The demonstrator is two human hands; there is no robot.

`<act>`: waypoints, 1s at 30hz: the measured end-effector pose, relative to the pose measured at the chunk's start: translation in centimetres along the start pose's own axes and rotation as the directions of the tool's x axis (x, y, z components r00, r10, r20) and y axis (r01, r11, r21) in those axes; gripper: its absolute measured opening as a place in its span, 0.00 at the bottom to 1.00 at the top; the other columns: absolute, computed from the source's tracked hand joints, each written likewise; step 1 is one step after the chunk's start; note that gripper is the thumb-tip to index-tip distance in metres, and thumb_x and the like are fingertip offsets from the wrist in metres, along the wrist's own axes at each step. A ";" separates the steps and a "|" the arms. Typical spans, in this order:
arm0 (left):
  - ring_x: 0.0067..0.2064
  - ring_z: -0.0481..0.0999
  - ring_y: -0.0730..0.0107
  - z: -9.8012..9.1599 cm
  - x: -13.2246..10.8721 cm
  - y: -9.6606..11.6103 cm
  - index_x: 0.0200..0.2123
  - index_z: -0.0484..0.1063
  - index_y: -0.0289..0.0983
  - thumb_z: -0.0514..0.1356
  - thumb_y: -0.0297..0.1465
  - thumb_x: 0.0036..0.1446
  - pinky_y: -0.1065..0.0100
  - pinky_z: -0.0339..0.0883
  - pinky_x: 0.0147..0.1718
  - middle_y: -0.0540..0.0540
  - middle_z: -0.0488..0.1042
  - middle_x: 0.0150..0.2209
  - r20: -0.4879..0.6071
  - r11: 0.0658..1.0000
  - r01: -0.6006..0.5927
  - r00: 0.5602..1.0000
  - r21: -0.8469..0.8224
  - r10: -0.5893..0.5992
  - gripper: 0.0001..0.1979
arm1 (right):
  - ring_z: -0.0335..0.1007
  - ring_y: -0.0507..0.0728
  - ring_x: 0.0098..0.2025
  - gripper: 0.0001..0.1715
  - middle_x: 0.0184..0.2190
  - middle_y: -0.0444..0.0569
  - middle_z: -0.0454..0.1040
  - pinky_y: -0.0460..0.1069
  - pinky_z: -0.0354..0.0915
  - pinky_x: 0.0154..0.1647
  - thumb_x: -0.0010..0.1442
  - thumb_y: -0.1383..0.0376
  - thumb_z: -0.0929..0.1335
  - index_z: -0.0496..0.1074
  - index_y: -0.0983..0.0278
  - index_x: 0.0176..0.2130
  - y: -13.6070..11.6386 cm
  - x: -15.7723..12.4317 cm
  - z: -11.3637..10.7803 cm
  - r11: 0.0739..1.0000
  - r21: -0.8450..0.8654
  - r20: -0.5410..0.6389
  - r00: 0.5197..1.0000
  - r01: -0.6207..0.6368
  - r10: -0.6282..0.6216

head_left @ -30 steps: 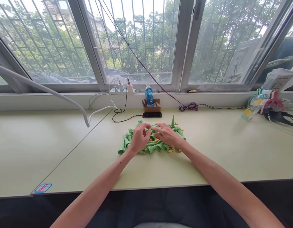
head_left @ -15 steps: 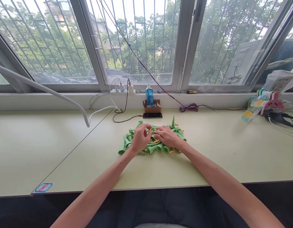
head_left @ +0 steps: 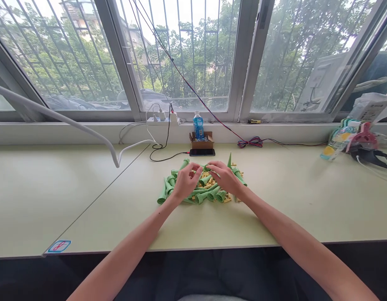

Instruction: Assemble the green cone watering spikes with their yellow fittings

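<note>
A heap of green plastic cones (head_left: 209,193) mixed with small yellow pieces (head_left: 225,200) lies on the pale green table (head_left: 275,209). Both my hands hover over the heap. My left hand (head_left: 184,183) has its fingers curled, thumb and forefinger pinched near the top of the pile. My right hand (head_left: 224,179) faces it, fingertips closed round the end of a green cone (head_left: 208,168) lifted just above the others. One cone (head_left: 229,161) stands upright at the far right of the heap.
Behind the heap lie a black phone (head_left: 202,152), a small cardboard box (head_left: 202,142) and a blue bottle (head_left: 198,125). Cables and a power strip (head_left: 164,121) run along the window sill. A white bent tube (head_left: 71,123) reaches in from the left. Bags and packages (head_left: 353,138) sit far right.
My right hand has risen slightly and closed on a green cone at the top of the heap. My left hand's fingers have drawn in towards it.
</note>
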State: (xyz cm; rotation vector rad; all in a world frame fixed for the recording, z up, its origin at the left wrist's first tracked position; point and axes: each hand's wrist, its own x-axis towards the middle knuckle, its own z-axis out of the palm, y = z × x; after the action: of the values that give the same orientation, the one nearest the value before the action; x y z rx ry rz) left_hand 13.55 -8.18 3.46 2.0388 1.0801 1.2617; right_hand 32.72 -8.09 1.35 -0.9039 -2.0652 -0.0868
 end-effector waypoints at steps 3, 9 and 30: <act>0.18 0.66 0.77 -0.2 0.1 0.4 0.38 0.68 0.37 0.56 0.47 0.59 0.73 0.59 0.15 0.46 0.75 0.34 0.063 0.976 0.136 0.990 -0.172 -0.127 0.18 | 0.68 0.59 0.54 0.15 0.52 0.57 0.70 0.56 0.69 0.53 0.68 0.67 0.60 0.71 0.62 0.50 -0.8 0.0 -0.3 0.998 0.046 -0.072 0.997 0.038 -0.034; 0.17 0.66 0.76 -0.6 0.2 1.0 0.43 0.67 0.36 0.61 0.49 0.54 0.74 0.58 0.14 0.50 0.72 0.23 0.264 0.814 0.371 0.924 -0.448 -0.276 0.23 | 0.70 0.56 0.52 0.14 0.53 0.56 0.69 0.53 0.70 0.51 0.69 0.67 0.59 0.70 0.60 0.49 -2.2 0.0 -0.5 0.987 0.139 -0.052 0.996 0.081 -0.075; 0.26 0.71 0.77 -0.7 0.3 0.5 0.42 0.69 0.33 0.64 0.42 0.54 0.73 0.67 0.23 0.45 0.72 0.35 0.368 0.729 0.413 0.900 -0.546 -0.234 0.20 | 0.71 0.56 0.47 0.12 0.46 0.53 0.74 0.51 0.67 0.48 0.69 0.66 0.59 0.66 0.61 0.50 -2.2 -0.2 -0.8 0.987 0.159 -0.011 1.000 0.020 -0.018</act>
State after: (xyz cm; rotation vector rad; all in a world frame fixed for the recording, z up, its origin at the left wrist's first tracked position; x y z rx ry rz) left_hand 13.22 -8.22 4.31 1.3889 0.7206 0.9388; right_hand 31.94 -10.14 2.25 -0.7844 -2.0398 0.0622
